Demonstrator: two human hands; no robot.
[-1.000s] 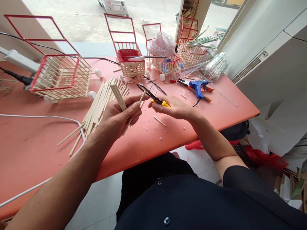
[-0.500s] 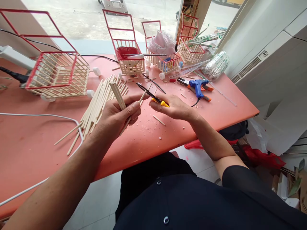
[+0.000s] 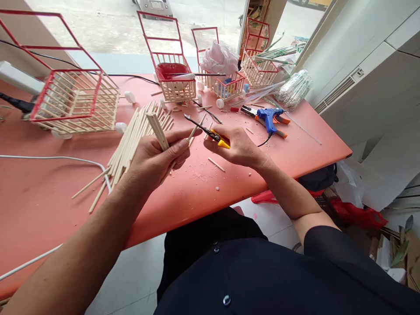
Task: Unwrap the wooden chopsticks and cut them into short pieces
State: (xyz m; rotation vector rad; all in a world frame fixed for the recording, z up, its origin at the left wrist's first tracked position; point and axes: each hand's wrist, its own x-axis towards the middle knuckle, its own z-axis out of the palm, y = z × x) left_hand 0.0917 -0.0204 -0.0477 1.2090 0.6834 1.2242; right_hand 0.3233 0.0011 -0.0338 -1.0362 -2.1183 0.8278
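Observation:
My left hand [image 3: 152, 159] is closed around a small bundle of pale wooden sticks [image 3: 157, 130] that points up and away. Between its thumb and fingers is also a single stick [image 3: 197, 125], slanting toward the right. My right hand [image 3: 243, 146] grips yellow-handled cutting pliers [image 3: 214, 136], whose dark jaws reach left across that single stick. Whether the blades touch the stick, I cannot tell. Beside my left forearm lies a loose pile of similar sticks [image 3: 131, 138]. A short cut piece [image 3: 216, 165] rests on the pink table [image 3: 183, 205] below the pliers.
Small stick-built carts with red-edged frames, one a large cart [image 3: 77, 103], line the window side. A blue glue gun [image 3: 269, 119] and foil-like wrapped bundle [image 3: 294, 91] sit at right. A white cable [image 3: 65, 157] crosses the left. Scraps litter the middle.
The pliers' yellow handles have spread slightly apart in my right hand. My left hand keeps its hold on the sticks. The whole view has shifted a little.

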